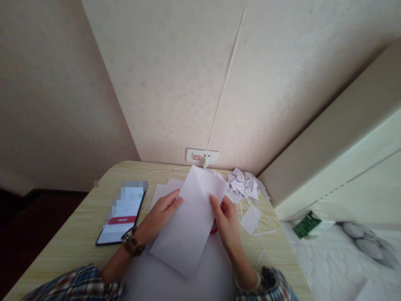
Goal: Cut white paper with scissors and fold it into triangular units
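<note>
A white sheet of paper (184, 225) is held up above the table, tilted, with a diagonal fold or crease running down from its top corner. My left hand (164, 211) grips its left edge, thumb on the front face. On the right side my right hand (224, 213) pinches the sheet with the thumb in front and the fingers curled behind. Below it lie more white sheets (216, 271) on the table. Part of a red ring-shaped thing (214, 228) shows beside my right hand; the rest is hidden by the paper.
A phone (122, 217) with a lit screen lies on the wooden table (78, 217) at the left. Folded white paper pieces (242, 184) are heaped at the back right. Paper strips (265, 232) and a small paper piece (250, 219) lie nearer. A wall socket (202, 156) holds a plug.
</note>
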Tool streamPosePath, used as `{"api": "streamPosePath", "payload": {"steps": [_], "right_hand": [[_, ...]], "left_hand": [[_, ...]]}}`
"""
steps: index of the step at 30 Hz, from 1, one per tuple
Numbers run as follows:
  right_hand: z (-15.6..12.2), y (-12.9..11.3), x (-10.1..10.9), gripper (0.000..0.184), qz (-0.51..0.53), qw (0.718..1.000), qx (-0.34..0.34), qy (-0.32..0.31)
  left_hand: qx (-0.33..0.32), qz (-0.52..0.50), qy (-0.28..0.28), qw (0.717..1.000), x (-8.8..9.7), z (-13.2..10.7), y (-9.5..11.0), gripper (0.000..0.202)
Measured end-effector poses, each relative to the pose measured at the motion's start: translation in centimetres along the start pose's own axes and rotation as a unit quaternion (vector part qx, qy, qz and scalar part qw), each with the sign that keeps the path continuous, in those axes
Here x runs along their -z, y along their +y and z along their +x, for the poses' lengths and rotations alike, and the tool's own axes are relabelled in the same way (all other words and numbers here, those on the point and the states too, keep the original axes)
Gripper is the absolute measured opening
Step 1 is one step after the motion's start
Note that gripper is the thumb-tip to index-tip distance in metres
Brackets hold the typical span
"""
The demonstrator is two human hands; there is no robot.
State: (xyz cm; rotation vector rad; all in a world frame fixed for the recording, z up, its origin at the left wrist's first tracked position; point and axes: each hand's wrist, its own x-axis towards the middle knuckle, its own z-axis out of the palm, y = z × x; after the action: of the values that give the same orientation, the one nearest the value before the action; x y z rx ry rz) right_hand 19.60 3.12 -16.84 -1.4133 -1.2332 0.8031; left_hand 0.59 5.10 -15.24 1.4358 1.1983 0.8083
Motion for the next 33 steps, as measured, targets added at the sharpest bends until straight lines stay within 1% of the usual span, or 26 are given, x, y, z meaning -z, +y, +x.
{"api": "streamPosePath", "payload": {"steps": [4,8,16,20,25,33], "right_hand": [[0.01,-0.26,0.34,0.039,0.017,1.000,0.000,0.007],[0.22,-0.48,0.71,0.039,0.032,0.999,0.001,0.028],[0.37,-0.01,0.67,0.041,0.035,0.999,-0.003,0.041],[0.37,0.09,0.68,0.040,0.032,0.999,-0.005,0.039],[0.42,0.06,0.51,0.037,0.035,0.999,-0.004,0.018],[0.14,-0.46,0.59,0.036,0.039,0.999,0.003,0.006]], "left_hand": [[0.002,-0.002,0.000,1.000,0.11,-0.02,-0.13,0.031],[0.001,-0.003,-0.004,1.000,0.14,-0.01,-0.27,0.031],[0.005,-0.007,-0.011,1.000,0.01,-0.14,-0.27,0.034],[0.005,0.001,-0.006,1.000,-0.07,-0.17,-0.12,0.035],[-0.005,0.029,0.009,1.000,0.01,-0.03,-0.22,0.033],[-0.019,0.055,0.021,0.998,0.08,0.16,-0.41,0.032]]}}
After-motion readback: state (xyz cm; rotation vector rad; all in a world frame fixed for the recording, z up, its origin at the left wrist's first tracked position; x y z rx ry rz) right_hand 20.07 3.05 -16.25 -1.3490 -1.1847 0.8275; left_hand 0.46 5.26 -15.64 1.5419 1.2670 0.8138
